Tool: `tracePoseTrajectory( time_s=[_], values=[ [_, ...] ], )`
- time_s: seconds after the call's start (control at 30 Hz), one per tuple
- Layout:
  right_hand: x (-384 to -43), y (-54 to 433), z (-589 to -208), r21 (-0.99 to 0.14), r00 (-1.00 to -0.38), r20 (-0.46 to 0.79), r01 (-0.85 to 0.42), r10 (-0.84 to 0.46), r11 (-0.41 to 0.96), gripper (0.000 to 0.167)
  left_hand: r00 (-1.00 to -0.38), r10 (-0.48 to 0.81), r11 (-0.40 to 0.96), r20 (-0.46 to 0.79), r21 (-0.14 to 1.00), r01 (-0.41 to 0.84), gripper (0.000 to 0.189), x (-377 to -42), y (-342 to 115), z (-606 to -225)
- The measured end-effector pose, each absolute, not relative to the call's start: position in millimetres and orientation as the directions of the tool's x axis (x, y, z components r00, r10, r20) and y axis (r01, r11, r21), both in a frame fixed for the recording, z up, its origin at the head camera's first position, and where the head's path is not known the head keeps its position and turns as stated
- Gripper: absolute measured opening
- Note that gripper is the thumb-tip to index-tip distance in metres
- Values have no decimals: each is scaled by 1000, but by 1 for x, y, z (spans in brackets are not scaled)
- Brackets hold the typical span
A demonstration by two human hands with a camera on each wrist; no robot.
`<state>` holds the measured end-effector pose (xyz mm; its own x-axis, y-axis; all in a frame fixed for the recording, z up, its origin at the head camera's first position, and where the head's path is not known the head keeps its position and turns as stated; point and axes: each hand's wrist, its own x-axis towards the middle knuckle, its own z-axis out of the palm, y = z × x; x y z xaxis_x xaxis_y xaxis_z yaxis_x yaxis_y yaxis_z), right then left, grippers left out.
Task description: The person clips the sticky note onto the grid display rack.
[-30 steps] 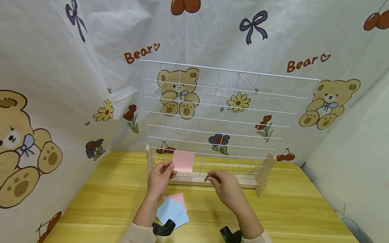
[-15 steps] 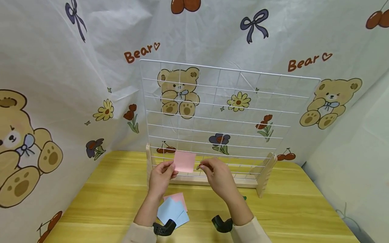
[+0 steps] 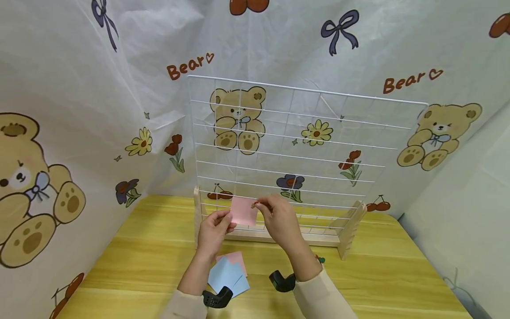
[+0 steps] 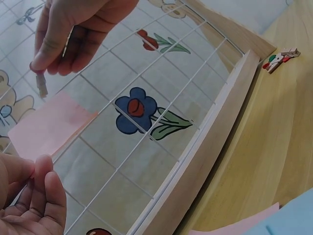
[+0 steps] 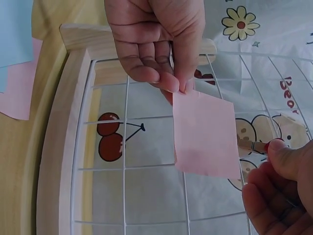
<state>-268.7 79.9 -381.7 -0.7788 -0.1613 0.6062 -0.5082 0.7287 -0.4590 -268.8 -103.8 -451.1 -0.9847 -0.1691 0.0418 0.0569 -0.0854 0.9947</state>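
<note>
My left hand [image 3: 213, 231] pinches a square pink paper note [image 3: 242, 212] at its left edge, between thumb and fingers. The note stands upright in front of the lower part of a white wire grid [image 3: 293, 88]. At the note's upper right corner, my right hand [image 3: 280, 221] pinches a small wooden clothespin [image 5: 250, 145] with a red decoration. The clothespin's tip points at the note's edge in the right wrist view; whether it touches the paper or a wire, I cannot tell.
Blue paper notes [image 3: 224, 272] and a pink one [image 3: 237, 256] lie overlapping on the wooden table [image 3: 131, 266]. Several small decorated clothespins [image 4: 281, 59] lie to the right, partly behind my right forearm in the head view. A wooden base [image 3: 255, 236] carries the grid; a printed cloth hangs behind.
My right hand has moved left and slightly up with the clothespin, from beside the note to its upper right corner. My left hand and the note have barely shifted.
</note>
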Motion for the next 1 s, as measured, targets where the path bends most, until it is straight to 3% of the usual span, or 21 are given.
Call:
tracePoseTrajectory(
  time_s=[0.5,1.0],
  values=[
    [-282,62,-371,-339,-679,711,-559,-182,757,7,-985,-168,-111,45,992,64,26,-271,-106,-450],
    [-289,52,-372,-272,-669,712,-542,-213,795,5,-985,-167,-97,53,993,70,29,-269,-104,-449]
  ],
)
